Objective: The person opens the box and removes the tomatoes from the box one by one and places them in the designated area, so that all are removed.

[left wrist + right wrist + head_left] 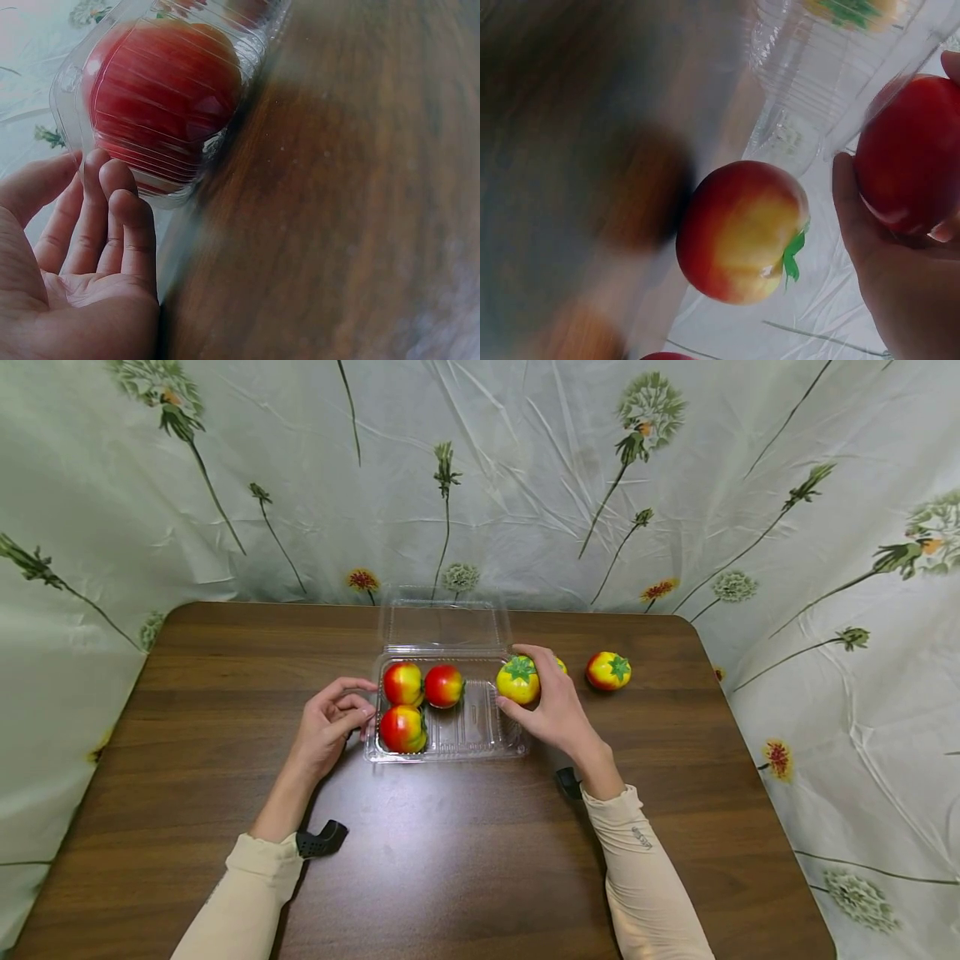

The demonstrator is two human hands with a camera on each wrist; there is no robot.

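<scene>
The left hand [330, 718], fingers loosely curled and gripping nothing, touches the clear clamshell tray [491, 739] holding three toy tomatoes; the tray could be nudged askew. The right hand [551, 702] grips a fourth toy tomato [518, 679] at the tray's right edge; slippage is possible. A fifth tomato [742, 229] is seen close only in the right wrist view

- Head view looks forward and down over the whole tabletop [465, 860].
- Left wrist view sits low and very near the clear clamshell box [75, 90], shared with the head view.
- Right wrist view, blurred, looks close at a tomato [742, 229].
</scene>
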